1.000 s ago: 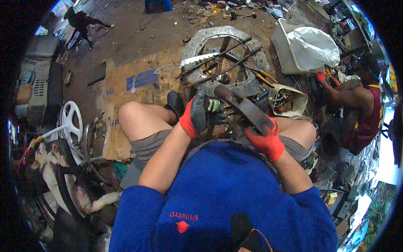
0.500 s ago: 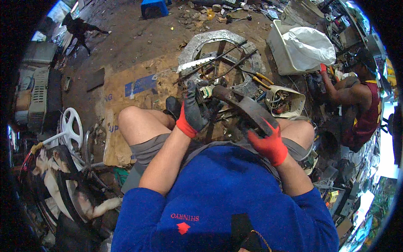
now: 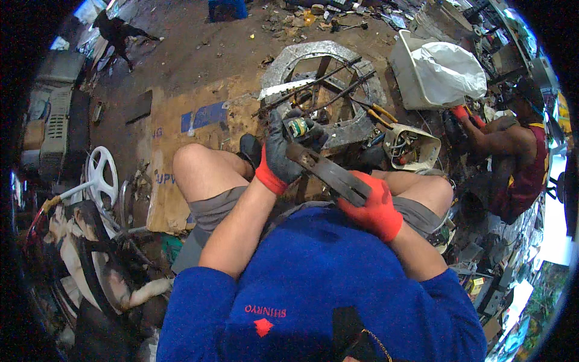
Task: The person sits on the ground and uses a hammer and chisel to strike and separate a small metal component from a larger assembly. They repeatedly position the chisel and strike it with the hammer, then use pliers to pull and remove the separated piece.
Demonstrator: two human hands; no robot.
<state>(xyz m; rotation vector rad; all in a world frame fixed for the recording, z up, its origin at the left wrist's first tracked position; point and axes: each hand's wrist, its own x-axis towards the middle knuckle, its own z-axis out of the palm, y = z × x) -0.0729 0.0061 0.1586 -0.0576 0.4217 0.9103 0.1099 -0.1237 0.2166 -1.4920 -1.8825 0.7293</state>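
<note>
My left hand point(image 3: 278, 152), in a dark-palmed red-cuffed glove, is closed around a small dark part with a green and white band point(image 3: 297, 127). In my gloved right hand point(image 3: 375, 208) is a heavy, dark, slightly curved metal tool point(image 3: 330, 174); its exact kind is unclear. The tool slants up to the left, and its far end overlaps the left glove's fingers in view. Beyond both hands lies a grey octagonal metal frame point(image 3: 275, 67) with thin dark rods point(image 3: 341, 83) across it. Yellow-handled pliers point(image 3: 381, 116) rest at its right side.
A white container of wires and scraps point(image 3: 429, 145) stands right of the frame, below a white bin with a bag point(image 3: 410, 78). A co-worker point(image 3: 512, 142) sits at the right. Flattened cardboard point(image 3: 172, 123) covers ground at left. A white wheel point(image 3: 102, 175) and a black dog point(image 3: 114, 33) are farther left.
The metal tool has come down and nearer my body, with my right hand shifting slightly left. My left hand keeps the small part, now tilted with its banded side showing more.
</note>
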